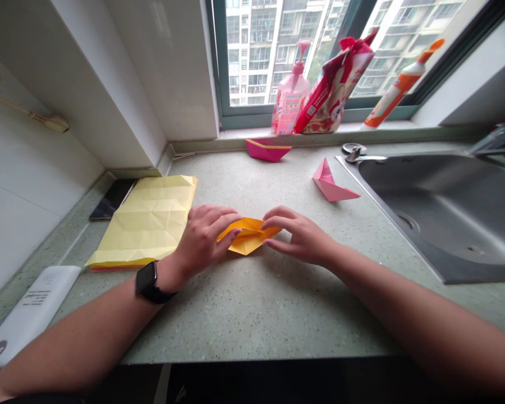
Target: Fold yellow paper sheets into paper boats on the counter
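Note:
A folded orange paper boat (246, 242) rests on the speckled counter between my two hands. My left hand (206, 233) grips its left end, thumb at the near side and fingers over the far side. My right hand (301, 235) pinches the right end between thumb and fingers. The boat's middle is spread a little, with creases showing inside. Farther back stands a magenta paper boat (268, 151) with a yellow edge. A pink paper boat (333, 188) with a raised peak sits to the right, near the sink.
Left of my hand lies a stack of creased yellow paper (147, 216), partly over a dark phone (111, 199). A white device (33, 314) is at the front left. The steel sink (441, 272) is at right. A pump bottle (290, 104), red bag (336, 90) and orange-white bottle (398, 92) line the windowsill.

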The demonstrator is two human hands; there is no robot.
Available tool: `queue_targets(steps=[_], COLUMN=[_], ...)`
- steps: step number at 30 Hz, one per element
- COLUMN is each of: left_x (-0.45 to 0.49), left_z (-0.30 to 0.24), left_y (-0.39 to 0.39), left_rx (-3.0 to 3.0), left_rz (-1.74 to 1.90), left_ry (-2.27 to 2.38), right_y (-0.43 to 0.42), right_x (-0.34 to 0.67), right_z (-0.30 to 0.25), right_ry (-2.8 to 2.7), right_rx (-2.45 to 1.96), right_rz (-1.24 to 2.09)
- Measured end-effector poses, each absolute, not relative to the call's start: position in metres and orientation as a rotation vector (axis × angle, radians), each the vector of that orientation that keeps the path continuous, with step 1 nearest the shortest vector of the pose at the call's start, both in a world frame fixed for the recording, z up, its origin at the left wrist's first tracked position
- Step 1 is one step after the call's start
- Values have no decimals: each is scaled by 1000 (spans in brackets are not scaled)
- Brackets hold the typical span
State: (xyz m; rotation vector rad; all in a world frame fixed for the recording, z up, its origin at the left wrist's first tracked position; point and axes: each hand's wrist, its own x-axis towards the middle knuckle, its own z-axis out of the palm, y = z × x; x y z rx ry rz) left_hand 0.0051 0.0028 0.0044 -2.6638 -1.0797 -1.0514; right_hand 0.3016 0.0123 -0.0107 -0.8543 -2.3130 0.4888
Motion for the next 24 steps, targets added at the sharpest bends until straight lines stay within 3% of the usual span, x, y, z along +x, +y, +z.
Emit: queue_targets(steps=[6, 16, 24], left_x=[-4, -7, -5], left_z=[5, -8, -14], left_y=[9, 15, 17], left_rx=[-2806, -2845, -2970], left_rz=[-1239, -1154, -1160], left_ry=[-1181, -1189, -1242], right_y=[20, 25, 15], right_x=[309, 315, 305], right_z=[-10, -12, -11], right_ry=[-2221, -2151, -2180], right_rx=[-1007, -1082, -1083], right_rz=[584, 698, 218])
